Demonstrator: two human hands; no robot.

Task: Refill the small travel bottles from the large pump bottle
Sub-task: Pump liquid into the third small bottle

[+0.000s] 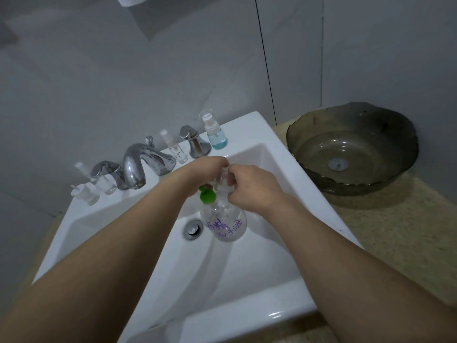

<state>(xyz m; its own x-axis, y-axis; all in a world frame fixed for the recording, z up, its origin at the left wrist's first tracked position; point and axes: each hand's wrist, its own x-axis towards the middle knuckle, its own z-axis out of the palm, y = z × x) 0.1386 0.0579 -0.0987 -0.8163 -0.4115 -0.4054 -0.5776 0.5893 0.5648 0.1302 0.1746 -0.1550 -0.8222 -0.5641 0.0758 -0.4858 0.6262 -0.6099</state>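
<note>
Bottles stand along the sink (249, 129) ledge: two small clear ones (85, 194) at far left beside the tap (134, 167), a slim one (176, 151) and a blue-filled one (214, 131) further right. Over the basin, the left hand (200, 174) curls around the green pump head (207, 195) of the large pump bottle (226, 224), which stands upright with its long axis vertical. Just beside it, the right hand (249, 188) pinches a small clear bottle (222, 180) at the nozzle, so the spout must line up with that mouth.
</note>
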